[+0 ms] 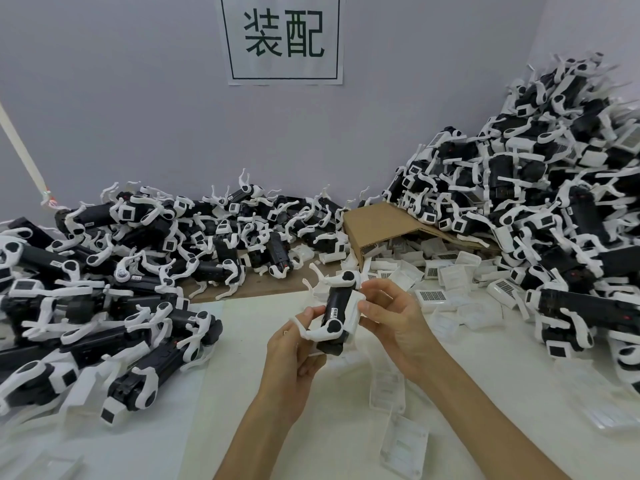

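Observation:
A black-and-white toy robot dog point(337, 306) is held above the white table, its body pointing away from me with white legs sticking out. My left hand point(296, 344) grips its near end from the left, fingers curled round a white leg. My right hand point(391, 317) holds the white plate on its right side between thumb and fingers. The dog's underside is hidden.
Heaps of the same toy dogs lie at left point(104, 289), at the back point(249, 230) and piled high at right point(536, 202). A cardboard flap point(381, 223) and several white cover plates point(446, 278) sit behind my hands. Clear plastic parts point(401, 441) lie near my right forearm.

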Available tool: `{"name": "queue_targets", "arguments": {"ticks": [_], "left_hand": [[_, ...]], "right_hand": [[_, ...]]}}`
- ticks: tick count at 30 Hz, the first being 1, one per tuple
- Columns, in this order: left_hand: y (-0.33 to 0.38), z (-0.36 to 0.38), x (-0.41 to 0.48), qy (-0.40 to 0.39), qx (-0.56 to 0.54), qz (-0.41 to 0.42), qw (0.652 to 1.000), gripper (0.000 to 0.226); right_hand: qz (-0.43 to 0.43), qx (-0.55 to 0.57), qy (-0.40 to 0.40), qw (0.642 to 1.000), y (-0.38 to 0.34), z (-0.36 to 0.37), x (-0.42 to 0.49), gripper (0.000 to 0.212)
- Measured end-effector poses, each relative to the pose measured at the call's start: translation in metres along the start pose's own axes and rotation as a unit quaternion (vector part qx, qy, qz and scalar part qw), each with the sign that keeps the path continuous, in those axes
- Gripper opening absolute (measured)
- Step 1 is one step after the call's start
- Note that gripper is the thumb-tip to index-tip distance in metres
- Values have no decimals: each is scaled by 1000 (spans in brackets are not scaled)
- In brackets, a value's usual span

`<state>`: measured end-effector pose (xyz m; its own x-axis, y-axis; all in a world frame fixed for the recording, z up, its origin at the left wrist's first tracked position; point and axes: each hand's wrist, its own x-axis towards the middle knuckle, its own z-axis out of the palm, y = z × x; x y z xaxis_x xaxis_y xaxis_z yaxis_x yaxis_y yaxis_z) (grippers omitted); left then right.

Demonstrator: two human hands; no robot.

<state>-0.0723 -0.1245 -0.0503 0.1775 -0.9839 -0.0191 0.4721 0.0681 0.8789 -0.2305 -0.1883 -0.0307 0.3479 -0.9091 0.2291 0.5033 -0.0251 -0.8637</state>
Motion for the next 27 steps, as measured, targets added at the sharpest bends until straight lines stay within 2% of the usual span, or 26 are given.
{"name": "queue_targets", "arguments": {"ticks": [4, 8, 15, 21, 27], "left_hand": [[0, -1, 1, -7, -15, 5, 1000, 29], [0, -1, 1, -2, -13, -3, 1000, 32], [2, -1, 1, 8, 2, 23, 1000, 25], [0, 3, -1, 67, 131, 110, 983, 25], [-2, 10, -8, 43, 313, 236, 919, 27]], "right_hand": [[-3, -14, 44, 999, 6, 6, -1, 33], [2, -14, 77, 997, 6, 9, -2, 19], [-7, -28, 88, 996, 6, 7, -1, 16], [3, -62, 78, 995, 10, 7, -2, 17], [57, -41, 105, 992, 16, 11, -4, 33]]}}
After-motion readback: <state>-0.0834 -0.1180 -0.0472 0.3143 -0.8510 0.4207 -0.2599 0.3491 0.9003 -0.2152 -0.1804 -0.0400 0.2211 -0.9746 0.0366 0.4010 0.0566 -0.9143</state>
